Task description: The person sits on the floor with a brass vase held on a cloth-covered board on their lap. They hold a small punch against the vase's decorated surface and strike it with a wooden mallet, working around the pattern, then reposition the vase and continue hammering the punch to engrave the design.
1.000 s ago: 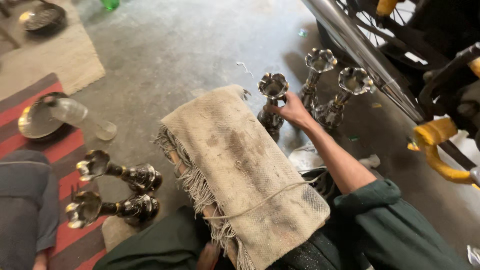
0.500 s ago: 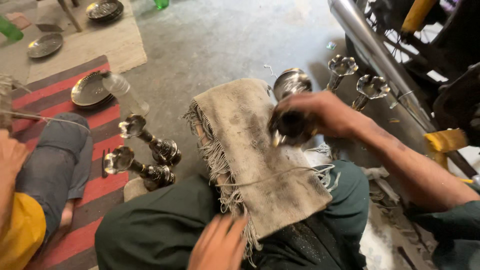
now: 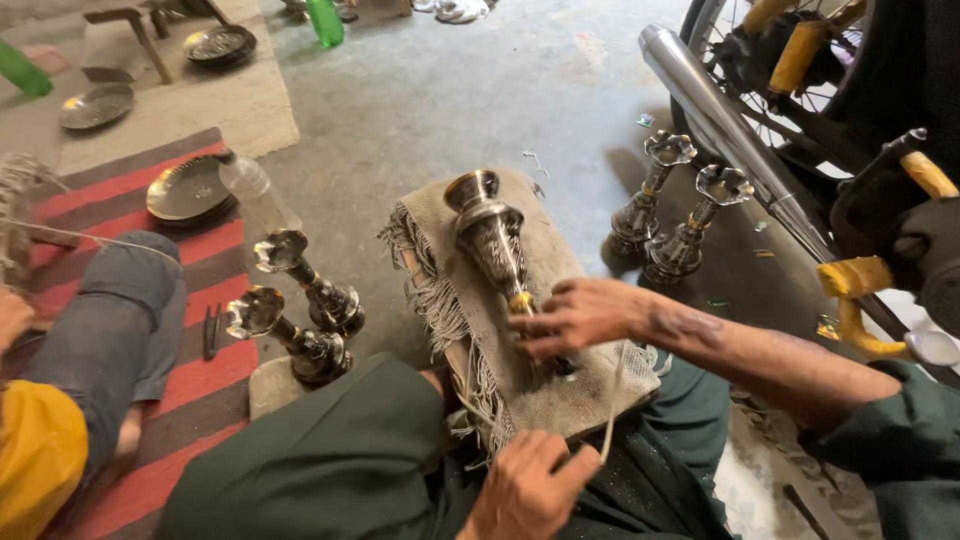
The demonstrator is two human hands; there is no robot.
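Observation:
A dark silver metal lamp stand (image 3: pixel 490 235) lies lengthwise on a dirty beige fringed cloth (image 3: pixel 560 350) spread over my lap. My right hand (image 3: pixel 580 318) grips its lower end, fingers wrapped round the stem near a brass ring. My left hand (image 3: pixel 525 490) sits low at the cloth's near edge, pinching a thin string (image 3: pixel 610 410) that runs up over the cloth. Two more stands (image 3: pixel 665 215) are upright on the floor to the right. Another two stands (image 3: pixel 300 315) are on the left beside my knee.
A motorcycle's chrome exhaust pipe (image 3: pixel 715 115) and wheel fill the right side. Another person's knee in blue trousers (image 3: pixel 120 320) rests on a red striped rug (image 3: pixel 190 390) at left. Metal plates (image 3: pixel 185 190) and a green bottle (image 3: pixel 325 20) lie farther back.
My right hand picked one stand off the floor at right, brought it over and laid it on the cloth. My left hand came up to the string.

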